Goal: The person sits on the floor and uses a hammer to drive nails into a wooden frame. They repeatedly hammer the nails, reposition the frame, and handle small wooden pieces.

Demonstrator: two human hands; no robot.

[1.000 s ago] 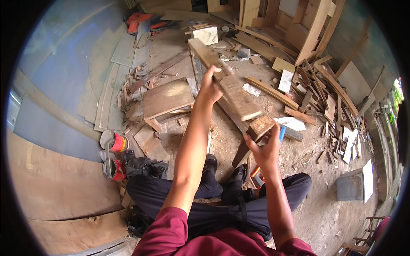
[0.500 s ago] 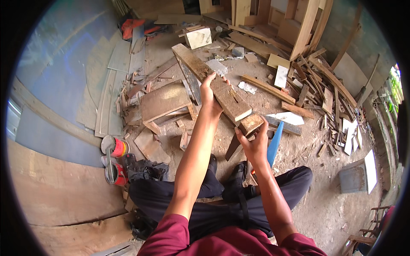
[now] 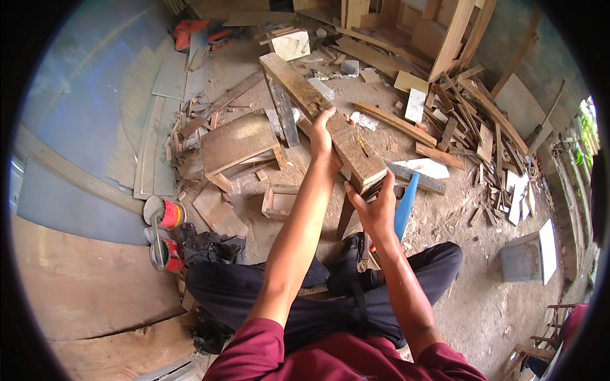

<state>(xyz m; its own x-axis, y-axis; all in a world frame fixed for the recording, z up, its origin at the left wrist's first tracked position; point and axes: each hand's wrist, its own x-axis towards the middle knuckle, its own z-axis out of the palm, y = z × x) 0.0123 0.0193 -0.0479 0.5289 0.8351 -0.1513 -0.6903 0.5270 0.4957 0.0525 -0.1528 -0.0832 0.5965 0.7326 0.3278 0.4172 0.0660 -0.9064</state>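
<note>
We've got both hands on a long, thick, brown wooden plank (image 3: 348, 141), held out ahead of the knees and slanting from far left to near right. Left hand (image 3: 323, 143): around mid-length, thumb over the top, fingers wrapped across and gripping. Right hand (image 3: 376, 213): fingers closed about the near end, palm side partly hidden; we can't tell whether they also grip the darker wood just under it. Dark wooden leg (image 3: 283, 111) shows below the far part; we can't confirm contact.

Just beside the right hand, a long tapered blue strip (image 3: 406, 206) points away. Beyond it, a dark squared timber (image 3: 422, 181) lies on the dirt floor (image 3: 470, 273). To the left we see a low tan wooden stand with a flat top (image 3: 238, 143) and, nearer, a small open wooden box (image 3: 277, 202). Further left, two red paint tins (image 3: 173, 214) near black crumpled plastic (image 3: 213, 244). Right side: heap of brown wood offcuts (image 3: 486, 146), then a grey plastic bin (image 3: 521, 261).
</note>
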